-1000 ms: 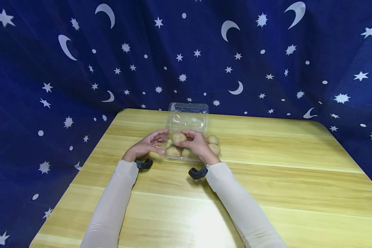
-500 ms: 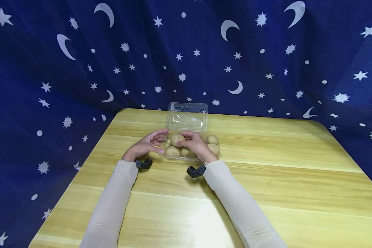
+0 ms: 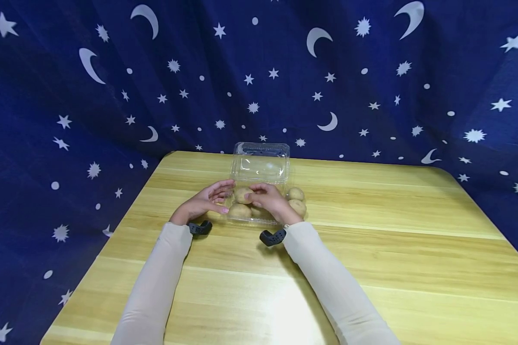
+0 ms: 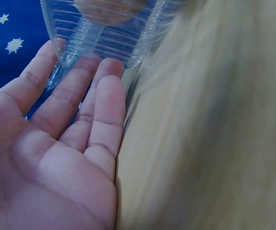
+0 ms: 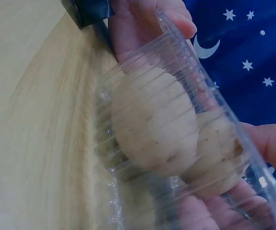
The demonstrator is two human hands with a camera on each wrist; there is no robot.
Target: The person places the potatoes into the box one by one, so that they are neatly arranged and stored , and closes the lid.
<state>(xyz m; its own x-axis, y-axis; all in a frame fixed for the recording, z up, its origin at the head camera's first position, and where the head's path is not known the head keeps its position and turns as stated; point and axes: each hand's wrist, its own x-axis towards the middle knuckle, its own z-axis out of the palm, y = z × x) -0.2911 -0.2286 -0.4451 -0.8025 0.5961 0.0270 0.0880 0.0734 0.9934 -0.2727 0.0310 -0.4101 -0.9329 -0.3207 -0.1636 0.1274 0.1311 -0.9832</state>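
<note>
A clear plastic clamshell box (image 3: 254, 221) stands on the table with its ribbed lid (image 3: 261, 163) raised at the back. My right hand (image 3: 271, 201) reaches into it and grips a potato (image 3: 242, 195) between thumb and fingers, in the back left part. In front lies another potato (image 3: 240, 211), seen large through the wall as a pale potato (image 5: 154, 122) in the right wrist view. A further potato (image 3: 257, 212) is partly hidden below the right hand. My left hand (image 3: 204, 200) rests at the box's left side, its extended fingers (image 4: 110, 103) touching the ribbed wall in the left wrist view.
Two potatoes (image 3: 297, 207) lie just right of the box, partly behind the right hand. The light wooden table (image 3: 397, 249) extends to both sides and toward me. A dark blue curtain (image 3: 259, 72) with moons and stars hangs behind it.
My right hand has shifted slightly left with the gripped potato, which now sits a little lower and further left in the box. The left hand stays in place.
</note>
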